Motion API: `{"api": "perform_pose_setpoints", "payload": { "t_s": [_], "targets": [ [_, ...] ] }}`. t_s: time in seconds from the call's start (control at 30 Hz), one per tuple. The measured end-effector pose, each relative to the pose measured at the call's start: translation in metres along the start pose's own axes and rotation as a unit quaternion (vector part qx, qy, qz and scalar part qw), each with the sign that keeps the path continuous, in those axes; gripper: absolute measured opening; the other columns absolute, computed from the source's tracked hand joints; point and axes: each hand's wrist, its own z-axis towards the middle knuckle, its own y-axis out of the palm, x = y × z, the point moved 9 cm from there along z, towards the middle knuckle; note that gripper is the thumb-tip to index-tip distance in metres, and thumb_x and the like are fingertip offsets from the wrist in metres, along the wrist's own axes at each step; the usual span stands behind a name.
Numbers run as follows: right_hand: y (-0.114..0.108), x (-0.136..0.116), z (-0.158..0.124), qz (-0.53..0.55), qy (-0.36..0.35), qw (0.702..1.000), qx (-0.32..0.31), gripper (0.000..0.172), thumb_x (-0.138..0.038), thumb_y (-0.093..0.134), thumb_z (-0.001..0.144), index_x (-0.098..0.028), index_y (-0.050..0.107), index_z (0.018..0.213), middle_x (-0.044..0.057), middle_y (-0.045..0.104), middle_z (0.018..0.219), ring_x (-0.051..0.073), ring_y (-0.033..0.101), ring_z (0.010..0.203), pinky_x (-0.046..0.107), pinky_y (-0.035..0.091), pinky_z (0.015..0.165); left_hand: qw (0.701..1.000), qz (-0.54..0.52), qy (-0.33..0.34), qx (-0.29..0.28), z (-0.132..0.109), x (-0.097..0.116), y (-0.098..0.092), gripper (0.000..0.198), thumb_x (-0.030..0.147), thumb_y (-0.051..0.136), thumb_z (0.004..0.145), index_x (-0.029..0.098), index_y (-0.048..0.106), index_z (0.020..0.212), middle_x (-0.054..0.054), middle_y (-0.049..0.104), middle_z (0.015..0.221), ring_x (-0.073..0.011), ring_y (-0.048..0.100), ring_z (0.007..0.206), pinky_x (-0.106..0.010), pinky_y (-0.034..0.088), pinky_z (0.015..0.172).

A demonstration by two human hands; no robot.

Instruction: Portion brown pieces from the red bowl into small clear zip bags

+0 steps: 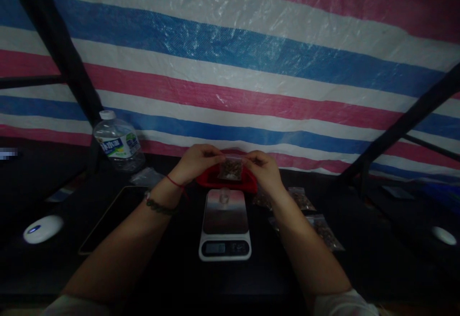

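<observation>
My left hand and my right hand are both pinched on the top corners of a small clear bag filled with brown bits. The bag hangs between them above a red container. Just nearer to me a small kitchen scale with a shiny plate and a dark display rests on the black table. On my left wrist are a red string and a dark bead bracelet.
Several filled clear bags lie right of the scale. A water bottle, a dark tablet and a white mouse are at the left, another white mouse at the far right. A striped tarp hangs behind.
</observation>
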Motion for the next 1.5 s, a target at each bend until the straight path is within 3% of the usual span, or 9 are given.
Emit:
{"api": "perform_pose_setpoints", "payload": {
  "t_s": [0.1, 0.33, 0.5, 0.67, 0.87, 1.5],
  "targets": [
    [0.0, 0.0, 0.0, 0.013, -0.012, 1.0, 0.009, 0.013, -0.032, 0.065, 0.074, -0.019, 0.065, 0.072, 0.001, 0.065, 0.07, 0.015, 0.059, 0.066, 0.026, 0.046, 0.062, 1.0, 0.004, 0.017, 0.014, -0.001, 0.003, 0.001, 0.031, 0.043, 0.073, 0.067, 0.014, 0.073, 0.077, -0.004, 0.071, 0.074, -0.0159, 0.063, 0.067, -0.026, 0.049, 0.063],
    [0.005, 0.011, -0.003, 0.056, 0.047, 0.997, 0.003, 0.02, -0.038, 0.067, 0.075, -0.018, 0.069, 0.074, 0.001, 0.069, 0.07, 0.015, 0.06, 0.062, 0.025, 0.047, 0.06, 1.0, -0.01, -0.01, -0.002, -0.004, 0.004, 0.008, 0.034, 0.044, 0.072, 0.068, 0.012, 0.073, 0.08, -0.005, 0.072, 0.076, -0.0163, 0.063, 0.068, -0.026, 0.049, 0.063],
    [0.008, 0.004, -0.004, 0.037, 0.022, 0.999, -0.01, 0.019, -0.037, 0.068, 0.075, -0.019, 0.072, 0.078, 0.002, 0.071, 0.075, 0.017, 0.063, 0.068, 0.026, 0.048, 0.064, 1.0, 0.025, -0.002, 0.003, -0.006, 0.009, 0.009, 0.032, 0.043, 0.07, 0.07, 0.013, 0.073, 0.08, -0.005, 0.073, 0.077, -0.0164, 0.064, 0.069, -0.026, 0.049, 0.064],
    [0.008, 0.007, -0.005, 0.034, 0.014, 0.999, 0.003, 0.018, -0.037, 0.068, 0.075, -0.019, 0.072, 0.077, 0.002, 0.071, 0.073, 0.017, 0.062, 0.067, 0.028, 0.048, 0.064, 0.998, 0.053, 0.017, -0.026, -0.009, 0.016, 0.019, 0.029, 0.041, 0.065, 0.076, 0.014, 0.074, 0.079, -0.005, 0.072, 0.073, -0.0148, 0.063, 0.065, -0.025, 0.048, 0.062],
    [0.02, 0.006, -0.008, 0.025, 0.024, 0.999, -0.039, 0.019, -0.035, 0.065, 0.077, -0.017, 0.072, 0.081, 0.005, 0.072, 0.079, 0.018, 0.064, 0.071, 0.029, 0.049, 0.067, 0.996, 0.078, 0.015, -0.052, -0.011, 0.021, 0.023, 0.026, 0.038, 0.065, 0.076, 0.014, 0.074, 0.082, -0.005, 0.073, 0.075, -0.0145, 0.064, 0.066, -0.024, 0.048, 0.059],
    [0.023, -0.014, -0.011, -0.038, -0.033, 0.997, -0.053, 0.013, -0.03, 0.066, 0.079, -0.02, 0.073, 0.078, 0.004, 0.072, 0.078, 0.017, 0.064, 0.072, 0.029, 0.049, 0.067, 0.986, 0.145, 0.063, -0.058, -0.014, 0.028, 0.028, 0.022, 0.035, 0.063, 0.079, 0.016, 0.073, 0.081, -0.003, 0.073, 0.077, -0.0137, 0.065, 0.068, -0.022, 0.048, 0.06]
  ]
}}
